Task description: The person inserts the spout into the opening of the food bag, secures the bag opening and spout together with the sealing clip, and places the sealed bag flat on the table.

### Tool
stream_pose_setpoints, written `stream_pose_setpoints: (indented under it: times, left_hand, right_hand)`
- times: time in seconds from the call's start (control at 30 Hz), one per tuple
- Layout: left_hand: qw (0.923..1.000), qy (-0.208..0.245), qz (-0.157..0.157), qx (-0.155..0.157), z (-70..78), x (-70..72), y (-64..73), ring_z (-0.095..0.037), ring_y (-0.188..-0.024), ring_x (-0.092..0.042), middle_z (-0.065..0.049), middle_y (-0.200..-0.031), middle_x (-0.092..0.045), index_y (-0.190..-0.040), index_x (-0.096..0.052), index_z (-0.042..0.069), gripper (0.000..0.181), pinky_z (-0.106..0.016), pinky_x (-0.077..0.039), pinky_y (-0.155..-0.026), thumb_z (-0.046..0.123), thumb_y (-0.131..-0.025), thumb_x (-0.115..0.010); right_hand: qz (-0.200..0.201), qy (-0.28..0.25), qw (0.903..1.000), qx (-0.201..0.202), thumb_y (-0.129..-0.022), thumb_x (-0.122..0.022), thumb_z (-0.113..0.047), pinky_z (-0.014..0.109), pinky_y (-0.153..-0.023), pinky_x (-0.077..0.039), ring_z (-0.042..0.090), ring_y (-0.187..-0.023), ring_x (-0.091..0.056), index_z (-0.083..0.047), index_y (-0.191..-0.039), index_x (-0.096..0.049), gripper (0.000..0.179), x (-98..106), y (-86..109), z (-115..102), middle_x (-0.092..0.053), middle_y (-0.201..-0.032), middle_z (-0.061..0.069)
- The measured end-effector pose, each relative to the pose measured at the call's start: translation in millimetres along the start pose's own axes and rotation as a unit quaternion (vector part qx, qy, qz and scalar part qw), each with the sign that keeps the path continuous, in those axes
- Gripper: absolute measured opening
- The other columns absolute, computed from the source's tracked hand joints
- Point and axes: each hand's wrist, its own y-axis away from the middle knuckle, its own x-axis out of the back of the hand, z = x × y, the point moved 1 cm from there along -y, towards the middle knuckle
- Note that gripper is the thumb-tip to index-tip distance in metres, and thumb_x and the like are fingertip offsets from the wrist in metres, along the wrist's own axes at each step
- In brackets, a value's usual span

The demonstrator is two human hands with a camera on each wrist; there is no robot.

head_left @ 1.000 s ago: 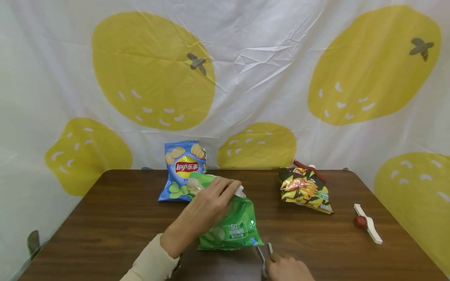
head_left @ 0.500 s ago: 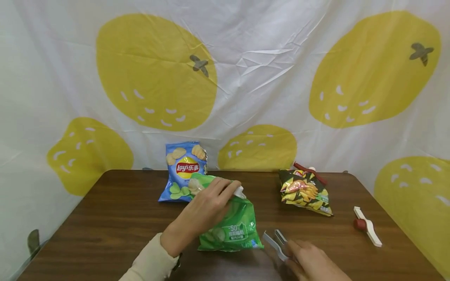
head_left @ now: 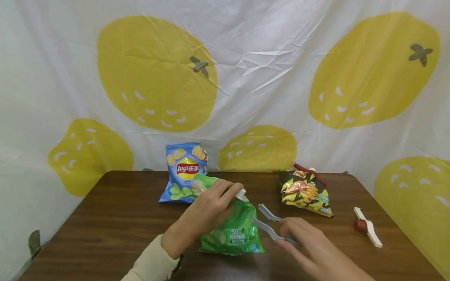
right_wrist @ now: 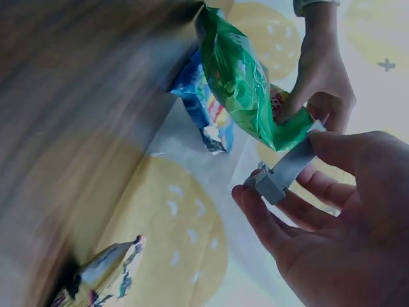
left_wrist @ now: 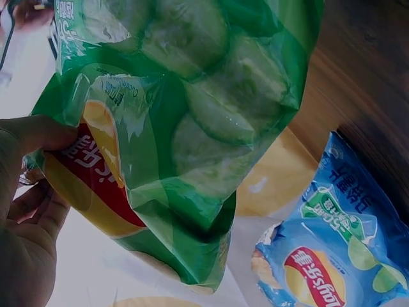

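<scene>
I've R hand (head_left: 309, 244) pinching grey clip (head_left: 270, 231), now up nr green bag (head_left: 242, 216) — L hand (head_left: 207, 208) pinching its folded top (left_wrist: 96, 173) — so clip's w/in reach.

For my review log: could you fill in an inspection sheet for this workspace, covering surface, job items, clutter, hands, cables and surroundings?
Surface: brown wood-grain table.
Job's things: green chip bag, its top gathered; grey clip, spread open beside it, contact unclear.
Clutter: blue chip bag behind; black-and-yellow bag with red clip at its top; white-and-red clip lying at right.
Hands: left hand grips the green bag's top; right hand holds the grey clip.
Cables: nothing seen for certain; dark lines at the left wrist view's corner are unclear.
Surroundings: white hanging cloth with yellow fruit prints.
</scene>
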Motion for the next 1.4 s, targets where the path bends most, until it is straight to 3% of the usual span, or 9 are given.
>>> stream_pose_setpoints:
  times: [0.3, 0.53, 0.7, 0.87, 0.97, 1.1, 1.23, 1.4]
  left_hand:
    - [0.9996, 0.012, 0.008, -0.024, 13.2, 1.4, -4.1, -0.012, -0.093, -0.05, 0.0, -0.102, -0.054, -0.119, -0.051, 0.008, 0.041, -0.02, -0.043, -0.081, 0.008, -0.08, -0.063]
    - [0.9996, -0.006, -0.007, -0.027, 19.1, 4.1, -5.5, -0.012, -0.092, -0.049, 0.0, -0.103, -0.054, -0.119, -0.051, 0.008, 0.043, -0.02, -0.043, -0.081, 0.009, -0.078, -0.064]
    - [0.9994, -0.024, -0.001, -0.024, 17.3, 5.6, -5.4, -0.013, -0.088, -0.048, -0.001, -0.102, -0.054, -0.119, -0.05, 0.007, 0.045, -0.022, -0.042, -0.078, 0.007, -0.076, -0.063]
    - [0.9984, -0.044, 0.007, -0.034, 17.6, 4.5, -5.7, -0.016, -0.088, -0.05, -0.003, -0.1, -0.055, -0.117, -0.051, 0.007, 0.042, -0.027, -0.042, -0.081, 0.007, -0.077, -0.062]
    - [0.9981, -0.052, 0.012, -0.033, 17.5, 3.8, -5.0, -0.018, -0.088, -0.051, -0.004, -0.1, -0.056, -0.116, -0.052, 0.005, 0.041, -0.028, -0.043, -0.083, 0.007, -0.077, -0.061]
    - [0.998, -0.058, 0.018, -0.015, 16.0, 3.8, -3.2, -0.02, -0.087, -0.052, -0.006, -0.1, -0.057, -0.117, -0.051, 0.004, 0.042, -0.03, -0.043, -0.083, 0.006, -0.076, -0.06]
    - [0.9975, -0.066, 0.024, 0.008, 15.4, 4.0, -2.4, -0.02, -0.089, -0.052, -0.006, -0.1, -0.056, -0.117, -0.051, 0.005, 0.045, -0.03, -0.043, -0.083, 0.004, -0.073, -0.061]
    - [0.9967, -0.067, 0.038, 0.024, 17.3, 4.1, -2.5, -0.02, -0.09, -0.053, -0.007, -0.1, -0.056, -0.117, -0.05, 0.004, 0.044, -0.029, -0.044, -0.083, 0.004, -0.074, -0.06]
  right_hand:
    - [-0.015, -0.029, 0.9994, 0.01, -0.087, -0.059, -0.02, 0.019, -0.075, -0.045, 0.0, -0.096, -0.049, -0.029, -0.096, -0.05, 0.016, -6.2, -32.3, -8.9, -0.05, -0.111, -0.015]
    - [-0.025, -0.034, 0.9987, 0.029, -0.088, -0.057, -0.023, 0.019, -0.073, -0.043, 0.0, -0.089, -0.048, -0.028, -0.095, -0.051, 0.011, -9.8, -51.3, -7.8, -0.051, -0.104, -0.015]
    - [0.002, -0.086, 0.9962, 0.012, -0.084, -0.062, -0.02, 0.024, -0.07, -0.046, 0.004, -0.089, -0.053, -0.025, -0.093, -0.052, 0.014, -12.5, -58.0, -6.2, -0.054, -0.106, -0.01]
    - [0.05, -0.133, 0.9897, -0.015, -0.078, -0.068, -0.009, 0.027, -0.071, -0.048, 0.012, -0.092, -0.056, -0.018, -0.089, -0.055, 0.019, -4.1, -68.0, -22.0, -0.055, -0.112, -0.002]
    - [0.064, -0.153, 0.9858, -0.028, -0.079, -0.068, -0.011, 0.026, -0.073, -0.048, 0.012, -0.094, -0.057, -0.018, -0.09, -0.054, 0.019, -11.2, -68.4, -19.3, -0.056, -0.112, -0.003]
    - [0.053, -0.186, 0.978, -0.079, -0.083, -0.063, -0.023, 0.025, -0.078, -0.048, 0.01, -0.1, -0.057, -0.022, -0.093, -0.052, 0.015, -29.2, -63.4, -4.1, -0.055, -0.117, -0.008]
    - [0.029, -0.219, 0.9663, -0.133, -0.086, -0.059, -0.03, 0.026, -0.074, -0.049, 0.011, -0.099, -0.058, -0.023, -0.094, -0.051, 0.013, -32.1, -62.1, -0.7, -0.055, -0.12, -0.007]
    - [0.044, -0.278, 0.9498, -0.137, -0.087, -0.058, -0.022, 0.028, -0.076, -0.049, 0.015, -0.104, -0.056, -0.018, -0.095, -0.049, 0.013, -36.0, -61.6, -2.1, -0.053, -0.123, -0.003]
